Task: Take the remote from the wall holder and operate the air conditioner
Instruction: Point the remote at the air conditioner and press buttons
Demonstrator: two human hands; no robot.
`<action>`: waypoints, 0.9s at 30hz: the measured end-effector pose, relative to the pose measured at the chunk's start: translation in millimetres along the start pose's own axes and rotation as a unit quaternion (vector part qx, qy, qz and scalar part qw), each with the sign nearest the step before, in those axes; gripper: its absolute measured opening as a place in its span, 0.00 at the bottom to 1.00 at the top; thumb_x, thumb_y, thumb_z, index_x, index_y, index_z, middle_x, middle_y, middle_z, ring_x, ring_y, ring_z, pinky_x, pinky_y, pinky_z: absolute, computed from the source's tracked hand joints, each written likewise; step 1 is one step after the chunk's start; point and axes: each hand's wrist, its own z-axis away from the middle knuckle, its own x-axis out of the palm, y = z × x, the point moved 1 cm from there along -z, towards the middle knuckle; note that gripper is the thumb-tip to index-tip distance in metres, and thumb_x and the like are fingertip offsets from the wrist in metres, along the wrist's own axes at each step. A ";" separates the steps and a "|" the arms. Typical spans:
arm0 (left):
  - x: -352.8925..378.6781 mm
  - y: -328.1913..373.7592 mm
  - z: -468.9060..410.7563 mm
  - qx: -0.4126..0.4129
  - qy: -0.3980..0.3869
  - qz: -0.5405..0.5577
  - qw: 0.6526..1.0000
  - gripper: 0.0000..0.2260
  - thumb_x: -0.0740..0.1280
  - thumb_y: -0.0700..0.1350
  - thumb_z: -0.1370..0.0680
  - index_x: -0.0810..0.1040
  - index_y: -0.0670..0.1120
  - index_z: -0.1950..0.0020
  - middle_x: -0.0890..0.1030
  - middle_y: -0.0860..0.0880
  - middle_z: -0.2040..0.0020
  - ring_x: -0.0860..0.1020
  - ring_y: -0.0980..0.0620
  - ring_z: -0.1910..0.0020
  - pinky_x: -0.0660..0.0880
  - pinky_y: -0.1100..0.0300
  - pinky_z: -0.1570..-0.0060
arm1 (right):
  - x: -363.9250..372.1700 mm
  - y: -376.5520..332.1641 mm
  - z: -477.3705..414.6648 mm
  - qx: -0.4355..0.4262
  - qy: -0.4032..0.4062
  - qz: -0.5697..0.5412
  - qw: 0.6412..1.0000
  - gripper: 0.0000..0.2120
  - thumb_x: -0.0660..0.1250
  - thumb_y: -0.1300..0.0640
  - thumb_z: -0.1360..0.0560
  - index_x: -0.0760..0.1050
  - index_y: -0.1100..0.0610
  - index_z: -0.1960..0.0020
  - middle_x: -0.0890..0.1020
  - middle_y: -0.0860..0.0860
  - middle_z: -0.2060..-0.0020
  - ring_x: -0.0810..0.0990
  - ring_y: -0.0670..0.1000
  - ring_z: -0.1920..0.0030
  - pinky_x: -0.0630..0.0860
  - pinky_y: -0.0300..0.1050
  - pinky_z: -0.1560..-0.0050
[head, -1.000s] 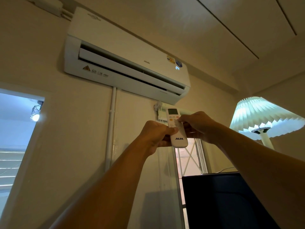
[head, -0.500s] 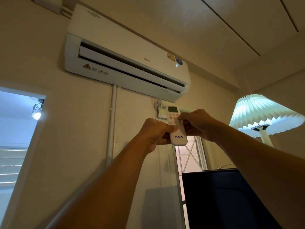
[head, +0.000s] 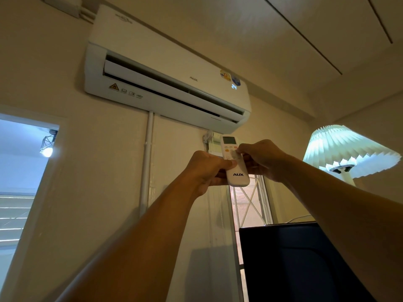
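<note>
With both arms stretched up toward the wall, the person has the remote (head: 235,162) out in the open air, upright, screen end at the top and the logo end at the bottom, its long axis running up toward the air conditioner (head: 168,73) mounted just above and to the left. Left hand (head: 207,171) is curled around the lower body of the remote from the left side, thumb laid across its front, carrying the weight. Right hand (head: 261,159) comes in from the right, its digits bunched and a fingertip (head: 237,151) down on the button rows below the little screen. So the pressing hand sits right on the keys, and the remote's top end aims at the unit, whose display glows 24 and whose flap hangs open. My read: the unit is running, and any next press needs only that top end kept pointed upward.
</note>
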 end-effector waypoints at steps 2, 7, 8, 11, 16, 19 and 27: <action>-0.7 0.4 -0.1 -0.001 0.002 0.001 1.000 0.13 0.70 0.40 0.28 0.73 0.43 0.46 0.81 0.44 0.53 0.82 0.45 0.56 0.81 0.56 0.66 | 0.1 0.9 0.0 0.002 -0.003 -0.004 1.000 0.09 0.66 0.57 0.24 0.74 0.62 0.48 0.83 0.57 0.58 0.83 0.55 0.60 0.79 0.44 0.64; -3.6 0.6 0.1 -0.004 0.006 -0.012 1.000 0.13 0.70 0.41 0.28 0.73 0.42 0.45 0.81 0.45 0.55 0.82 0.46 0.58 0.81 0.58 0.68 | 2.5 3.5 0.6 0.003 -0.010 -0.016 1.000 0.11 0.66 0.56 0.24 0.74 0.62 0.47 0.83 0.57 0.58 0.84 0.55 0.60 0.80 0.44 0.63; -4.2 0.2 0.4 -0.005 0.006 -0.011 1.000 0.13 0.70 0.41 0.28 0.73 0.42 0.45 0.81 0.46 0.57 0.82 0.47 0.60 0.81 0.59 0.69 | 3.1 3.4 1.0 0.002 -0.012 -0.016 1.000 0.11 0.66 0.56 0.23 0.74 0.62 0.47 0.83 0.57 0.58 0.84 0.55 0.60 0.80 0.44 0.63; -5.9 -0.9 1.5 -0.009 0.006 -0.009 1.000 0.14 0.70 0.40 0.28 0.73 0.42 0.44 0.81 0.47 0.59 0.82 0.49 0.63 0.81 0.60 0.72 | 4.7 3.6 1.8 0.000 -0.016 -0.015 1.000 0.10 0.66 0.56 0.23 0.74 0.62 0.47 0.83 0.57 0.57 0.84 0.55 0.60 0.80 0.45 0.63; -6.6 -0.9 3.1 -0.009 0.011 -0.008 1.000 0.13 0.70 0.40 0.28 0.73 0.42 0.45 0.81 0.47 0.59 0.82 0.50 0.64 0.80 0.61 0.74 | 6.3 3.6 2.0 0.000 -0.014 -0.017 1.000 0.11 0.66 0.56 0.24 0.74 0.63 0.46 0.83 0.57 0.57 0.84 0.55 0.60 0.80 0.45 0.64; -6.1 -1.8 3.2 -0.009 0.012 -0.011 1.000 0.15 0.70 0.40 0.28 0.73 0.41 0.43 0.81 0.47 0.59 0.82 0.49 0.63 0.80 0.60 0.72 | 5.1 4.2 2.8 -0.001 -0.020 -0.023 1.000 0.09 0.66 0.57 0.24 0.74 0.62 0.48 0.83 0.57 0.58 0.84 0.54 0.61 0.80 0.44 0.66; -3.7 -6.3 5.5 -0.018 0.020 -0.025 0.999 0.18 0.70 0.41 0.28 0.72 0.41 0.40 0.81 0.46 0.56 0.81 0.48 0.61 0.80 0.59 0.71 | 5.2 8.3 2.5 0.003 -0.021 -0.003 1.000 0.10 0.66 0.57 0.24 0.74 0.62 0.46 0.83 0.56 0.58 0.84 0.54 0.60 0.80 0.45 0.64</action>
